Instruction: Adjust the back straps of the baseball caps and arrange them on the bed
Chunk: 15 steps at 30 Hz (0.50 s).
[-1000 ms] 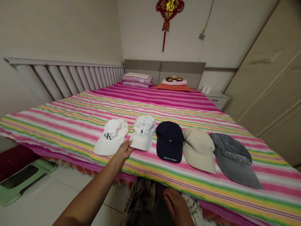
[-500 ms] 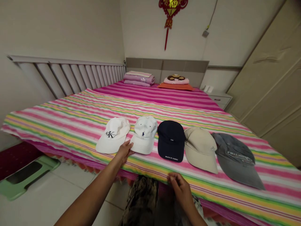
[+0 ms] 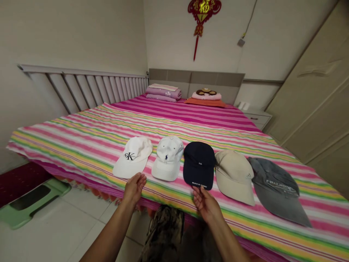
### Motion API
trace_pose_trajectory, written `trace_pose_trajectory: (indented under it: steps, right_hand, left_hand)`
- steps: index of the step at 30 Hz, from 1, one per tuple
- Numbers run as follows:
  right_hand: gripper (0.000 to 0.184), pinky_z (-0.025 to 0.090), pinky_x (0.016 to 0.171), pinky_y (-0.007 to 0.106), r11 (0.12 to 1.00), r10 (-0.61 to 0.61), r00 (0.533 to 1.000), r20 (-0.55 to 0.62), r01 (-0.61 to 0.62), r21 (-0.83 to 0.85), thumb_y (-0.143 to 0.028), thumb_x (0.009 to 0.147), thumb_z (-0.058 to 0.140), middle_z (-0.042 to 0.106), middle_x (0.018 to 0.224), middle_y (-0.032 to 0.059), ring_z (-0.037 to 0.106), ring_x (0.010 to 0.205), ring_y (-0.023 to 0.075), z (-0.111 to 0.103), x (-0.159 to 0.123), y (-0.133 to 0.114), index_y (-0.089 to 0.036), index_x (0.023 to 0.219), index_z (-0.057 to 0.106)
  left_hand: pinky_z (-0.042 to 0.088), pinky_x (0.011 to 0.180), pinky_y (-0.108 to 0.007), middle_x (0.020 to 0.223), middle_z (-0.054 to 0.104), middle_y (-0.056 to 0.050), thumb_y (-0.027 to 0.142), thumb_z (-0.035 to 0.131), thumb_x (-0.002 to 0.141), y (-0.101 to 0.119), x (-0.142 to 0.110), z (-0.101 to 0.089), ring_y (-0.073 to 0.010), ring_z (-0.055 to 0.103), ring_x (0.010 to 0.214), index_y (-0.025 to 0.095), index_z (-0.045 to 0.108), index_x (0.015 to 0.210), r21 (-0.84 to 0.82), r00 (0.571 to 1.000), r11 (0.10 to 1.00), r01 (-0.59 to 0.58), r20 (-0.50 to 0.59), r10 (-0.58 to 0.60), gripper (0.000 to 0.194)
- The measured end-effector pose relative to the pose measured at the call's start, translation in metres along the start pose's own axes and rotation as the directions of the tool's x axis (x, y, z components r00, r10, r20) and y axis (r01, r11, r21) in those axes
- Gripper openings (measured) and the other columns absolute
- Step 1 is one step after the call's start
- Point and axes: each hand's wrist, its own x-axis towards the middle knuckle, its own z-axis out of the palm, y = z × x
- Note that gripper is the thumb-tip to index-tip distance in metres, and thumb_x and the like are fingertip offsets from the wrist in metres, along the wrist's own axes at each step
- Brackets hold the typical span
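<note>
Several caps lie in a row near the front edge of a striped bed [image 3: 89, 134]: a white cap with a black logo [image 3: 133, 161], a white cap with a small dark emblem [image 3: 167, 158], a navy cap [image 3: 199, 169], a beige cap [image 3: 234, 175] and a grey cap [image 3: 275, 189]. My left hand [image 3: 133, 188] hovers open just in front of the two white caps, holding nothing. My right hand [image 3: 205, 203] reaches toward the navy cap's brim, fingers loosely apart and fingertips at its edge.
Folded purple bedding [image 3: 163, 92] and a pink pillow [image 3: 206, 96] lie at the headboard. A green stool [image 3: 29, 202] stands on the floor at left. A white nightstand [image 3: 257, 118] and wardrobe doors [image 3: 316, 94] are at right. A railing [image 3: 81, 85] runs along the left wall.
My left hand has drawn back from the second white cap's brim toward the bed edge. My right hand has risen from my lap to the navy cap's brim.
</note>
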Motion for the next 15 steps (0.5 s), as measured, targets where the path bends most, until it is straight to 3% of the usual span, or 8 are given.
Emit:
trace_pose_trajectory:
  steps: [4,9,15]
  right_hand:
    - [0.014,0.051,0.045,0.019,1.0,-0.007,1.0,-0.008,0.007,0.006,-0.018,0.075,0.067,0.071,0.066,0.0007,0.064,0.053,0.0112,0.002,0.0,0.002,-0.017,0.068,0.054]
    - [0.02,0.051,0.045,0.02,0.999,-0.014,1.0,0.003,0.014,-0.03,-0.025,0.068,0.074,0.072,0.071,0.0018,0.063,0.051,0.0109,-0.002,-0.005,0.005,-0.016,0.073,0.057]
    - [0.03,0.05,0.046,0.019,0.994,0.012,0.999,0.036,-0.008,-0.105,-0.033,0.059,0.078,0.071,0.068,0.0033,0.062,0.049,0.0106,-0.016,-0.026,0.022,-0.015,0.074,0.059]
  left_hand:
    - [0.052,0.056,-0.02,0.063,0.06,-0.001,0.013,0.05,0.083,0.014,0.004,-0.002,-0.0089,0.061,0.055,0.014,0.052,0.072,-0.095,0.995,0.992,0.087,-0.045,-0.091,0.012]
    - [0.052,0.054,-0.027,0.065,0.06,-0.005,0.014,0.05,0.083,0.012,0.006,-0.013,-0.014,0.062,0.056,0.015,0.051,0.068,-0.141,0.976,0.973,0.182,-0.097,-0.197,0.015]
    - [0.049,0.058,-0.019,0.059,0.055,0.003,0.013,0.051,0.083,0.016,0.013,-0.029,-0.0079,0.058,0.055,0.018,0.051,0.068,-0.228,0.97,0.969,0.096,-0.196,-0.142,0.015]
